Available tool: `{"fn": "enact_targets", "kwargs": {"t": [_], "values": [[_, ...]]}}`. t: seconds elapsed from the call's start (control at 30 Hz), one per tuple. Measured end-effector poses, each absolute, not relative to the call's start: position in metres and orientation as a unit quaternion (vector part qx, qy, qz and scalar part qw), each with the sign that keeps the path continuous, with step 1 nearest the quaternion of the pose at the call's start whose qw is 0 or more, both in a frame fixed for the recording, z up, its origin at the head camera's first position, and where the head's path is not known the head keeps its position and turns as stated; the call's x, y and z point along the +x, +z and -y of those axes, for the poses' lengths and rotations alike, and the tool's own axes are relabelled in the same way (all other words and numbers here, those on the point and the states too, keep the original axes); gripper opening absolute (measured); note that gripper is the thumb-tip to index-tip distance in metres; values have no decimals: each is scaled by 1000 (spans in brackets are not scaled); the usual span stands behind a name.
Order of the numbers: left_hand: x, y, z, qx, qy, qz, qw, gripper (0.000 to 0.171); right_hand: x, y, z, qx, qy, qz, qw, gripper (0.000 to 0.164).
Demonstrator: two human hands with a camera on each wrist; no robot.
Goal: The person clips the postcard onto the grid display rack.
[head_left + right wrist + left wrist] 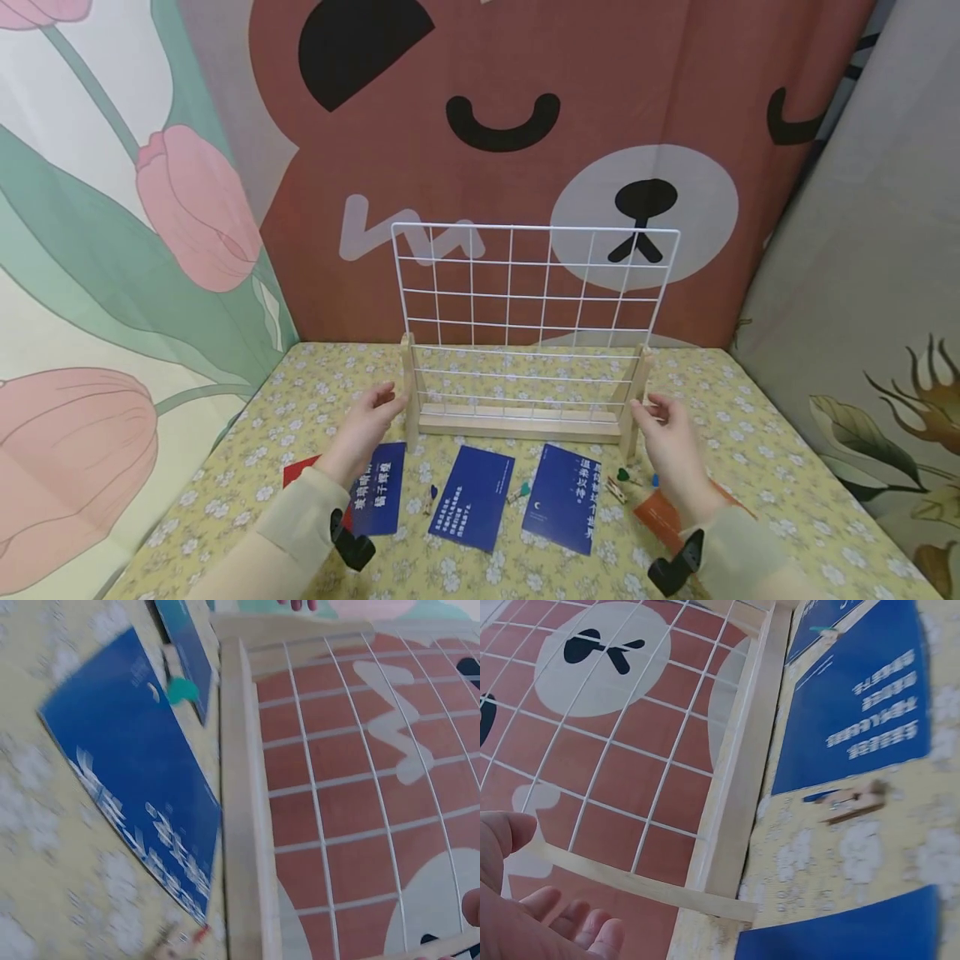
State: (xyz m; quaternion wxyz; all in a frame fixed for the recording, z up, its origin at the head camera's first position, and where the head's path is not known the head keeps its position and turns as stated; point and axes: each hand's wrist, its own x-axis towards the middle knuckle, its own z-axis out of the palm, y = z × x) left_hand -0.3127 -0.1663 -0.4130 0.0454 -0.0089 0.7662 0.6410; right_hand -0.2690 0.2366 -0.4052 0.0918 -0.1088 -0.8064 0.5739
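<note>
A white wire grid (510, 296) stands upright in a wooden base (517, 425) with a post at each end. My left hand (371, 421) is beside the left post (410, 392), thumb and fingers spread apart in the left wrist view. At the other end, my right hand (667, 433) has its fingertips right by the right post (637, 400). Only bits of its thumb (472, 906) show at the edge of the right wrist view. In front of the base lie blue printed cards, one in the middle (472, 498) and one to its right (561, 500).
Another blue card (386, 492) lies partly behind the left forearm, near a red card (300, 468). An orange card (660, 517) lies under the right forearm. Small clothespins, one with a green heart (524, 489), are scattered among the cards on the flowered tablecloth (247, 517).
</note>
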Motion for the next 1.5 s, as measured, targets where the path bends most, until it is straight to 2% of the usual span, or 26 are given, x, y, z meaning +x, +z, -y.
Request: {"fn": "enact_targets", "kwargs": {"t": [0.23, 0.47, 0.67, 1.07, 1.3, 1.5], "values": [[-296, -424, 171, -20, 643, -764, 49, 62, -257, -418, -221, -91, 579, 809, 43, 77], [-278, -432, 169, -20, 646, -761, 52, 58, -249, -431, -209, -72, 563, 823, 35, 64], [-262, -443, 157, -11, 644, -761, 71, 60, -246, -442, -200, -67, 562, 824, 26, 54], [-239, -455, 146, 17, 608, -784, 122, 55, -236, -459, -182, -77, 561, 824, 1, 48], [-232, -468, 145, 34, 560, -821, 104, 49, -229, -466, -170, -78, 559, 825, -19, 51], [-227, -477, 137, 75, 507, -855, 82, 45, -225, -471, -159, -66, 526, 847, -16, 47]]}}
